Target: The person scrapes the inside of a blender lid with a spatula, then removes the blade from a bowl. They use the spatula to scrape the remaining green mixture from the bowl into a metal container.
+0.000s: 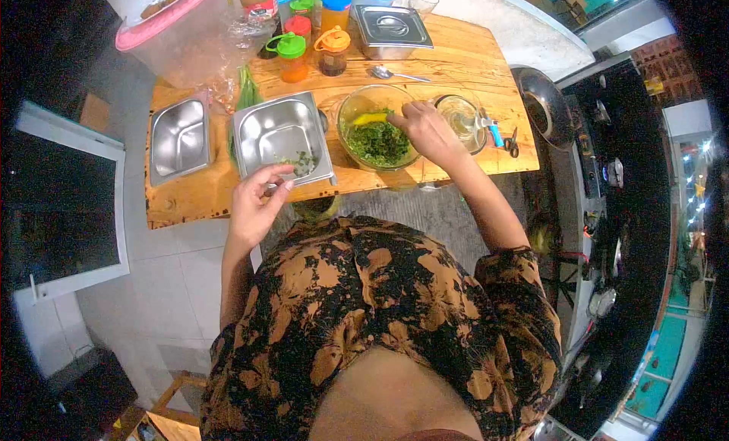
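Observation:
In my right hand (425, 129) is a yellow utensil (370, 118), its end inside a glass bowl (342, 141) of chopped green herbs (383, 146). My left hand (260, 202) is at the near edge of a steel pan (325, 156), thumb and fingers apart, and nothing shows between them. Some green bits (302, 164) lie in the pan's near right corner. Long green leaves (247, 91) stick out behind and beside the pan.
An empty steel pan (179, 141) stands at the left. Right of the bowl are a glass dish (462, 122) and black scissors (512, 143). Behind lie a spoon (399, 75), a lidded steel container (391, 31) and several bottles (291, 61). A stove (615, 171) is at the right.

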The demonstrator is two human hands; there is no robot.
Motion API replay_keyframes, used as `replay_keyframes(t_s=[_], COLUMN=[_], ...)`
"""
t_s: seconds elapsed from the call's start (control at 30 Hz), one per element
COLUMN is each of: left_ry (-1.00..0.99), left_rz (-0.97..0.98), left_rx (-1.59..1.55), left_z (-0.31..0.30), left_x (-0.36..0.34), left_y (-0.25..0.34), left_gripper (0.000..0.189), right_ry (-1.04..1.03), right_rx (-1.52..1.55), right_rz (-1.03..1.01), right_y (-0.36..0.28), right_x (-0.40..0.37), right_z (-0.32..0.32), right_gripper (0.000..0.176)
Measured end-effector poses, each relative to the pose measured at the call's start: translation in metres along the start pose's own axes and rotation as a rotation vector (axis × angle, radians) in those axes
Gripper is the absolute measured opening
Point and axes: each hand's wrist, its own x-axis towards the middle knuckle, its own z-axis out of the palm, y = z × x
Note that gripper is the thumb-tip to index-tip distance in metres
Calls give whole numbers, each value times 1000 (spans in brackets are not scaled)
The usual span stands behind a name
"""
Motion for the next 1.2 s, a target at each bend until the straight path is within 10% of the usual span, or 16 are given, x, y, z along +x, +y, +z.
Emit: replay_keyframes(t_s=[1.2], left_ry=[124], left_rz=[-44], left_rx=[134], left_z=[52], left_x=[-30], left_y=[25], left_gripper=[21], right_ry=[133], right_rx=[287], right_rz=[-121], right_y=[36], right_x=[7], right_z=[-17], right_gripper=[22])
